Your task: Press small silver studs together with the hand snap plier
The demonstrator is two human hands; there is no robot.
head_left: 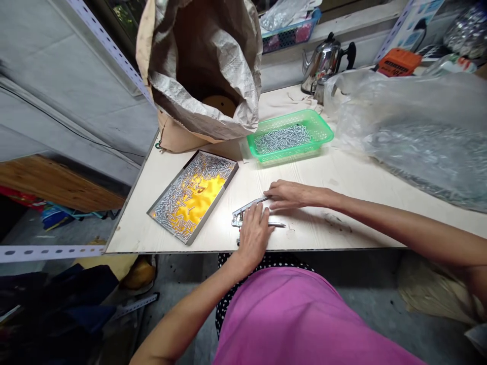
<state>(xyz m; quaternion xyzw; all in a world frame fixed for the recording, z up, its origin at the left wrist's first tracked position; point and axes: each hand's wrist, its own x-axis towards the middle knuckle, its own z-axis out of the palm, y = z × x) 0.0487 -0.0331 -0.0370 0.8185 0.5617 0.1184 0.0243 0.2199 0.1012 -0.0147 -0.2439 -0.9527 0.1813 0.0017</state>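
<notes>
A metal plier-like hand tool [248, 207] lies near the front edge of the table, its two long arms spread apart and pointing right. What looks like a spring shows by its joint on the left. My left hand [254, 234] is over the tool's middle, its fingers bent across the arms and holding it down. Closed at the far end of the upper arm is my right hand [287, 194], its fingertips partly hidden. To the left, a shallow metal tray [210, 214] holds many small silvery rivet-like pins [167, 203] on a yellow bottom.
Behind the hands stands a green plastic basket [323, 133] with more silvery pins. A large open paper sack [239, 96] leans at the back left. Clear plastic bags [414, 116] cover the right side, near a steel kettle [321, 63] and an orange box [399, 62].
</notes>
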